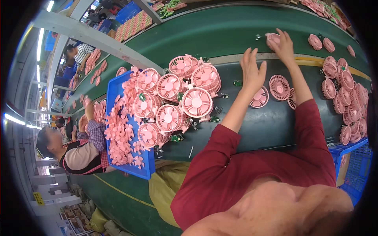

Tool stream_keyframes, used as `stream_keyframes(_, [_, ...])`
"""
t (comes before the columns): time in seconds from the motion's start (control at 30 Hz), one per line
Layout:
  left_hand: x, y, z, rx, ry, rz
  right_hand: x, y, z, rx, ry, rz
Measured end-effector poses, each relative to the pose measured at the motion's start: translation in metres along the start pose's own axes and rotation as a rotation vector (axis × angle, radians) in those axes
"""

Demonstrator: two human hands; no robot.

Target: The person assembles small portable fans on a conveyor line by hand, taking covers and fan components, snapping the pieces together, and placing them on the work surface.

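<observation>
My right hand (285, 48) reaches out over the far green belt, its fingers on a pink fan housing (272, 38). To its left and nearer, my left hand (252, 72) is held up with the fingers stretched out and nothing in them. Below the left hand lies a round pink fan cage (259, 97), partly covered by the wrist. A pink slotted fan cover (279, 87) lies between my forearms, and another cover (291, 99) is partly hidden by my right arm. A small green circuit board (238, 83) lies beside my left hand.
Stacked pink fans with blades (197, 102) stand left on the dark work surface (236, 135). Next to them a blue tray (146, 165) holds pink fan blades. Slotted covers (352, 106) pile up at right above a blue crate (356, 173). A co-worker (82, 151) works at far left.
</observation>
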State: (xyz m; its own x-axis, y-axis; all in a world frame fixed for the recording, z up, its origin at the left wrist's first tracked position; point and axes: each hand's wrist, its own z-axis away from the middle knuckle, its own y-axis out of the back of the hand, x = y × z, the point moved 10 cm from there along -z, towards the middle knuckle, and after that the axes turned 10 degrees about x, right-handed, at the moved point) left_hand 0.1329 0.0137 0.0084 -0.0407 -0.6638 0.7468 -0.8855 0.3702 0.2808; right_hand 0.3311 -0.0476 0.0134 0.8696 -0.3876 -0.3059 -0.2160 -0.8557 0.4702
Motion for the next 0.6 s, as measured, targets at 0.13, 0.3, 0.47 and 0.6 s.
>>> stream_keyframes(0.13, [0.05, 0.046, 0.0, -0.023, -0.143, -0.057, -0.064, 0.023, 0.028, -0.358, 0.054, -0.397])
stream_keyframes(0.3, [0.076, 0.122, 0.001, 0.034, -0.182, -0.22, -0.109, 0.05, 0.096, -0.667, 0.044, -0.491])
stream_keyframes(0.47, [0.048, 0.136, 0.02, -0.079, 0.079, -0.27, -0.085, 0.07, 0.102, -0.599, 0.092, -0.315])
stream_keyframes(0.6, [0.023, 0.075, 0.049, -0.254, -0.056, -0.359, -0.059, 0.07, 0.121, -0.734, 0.019, -0.166])
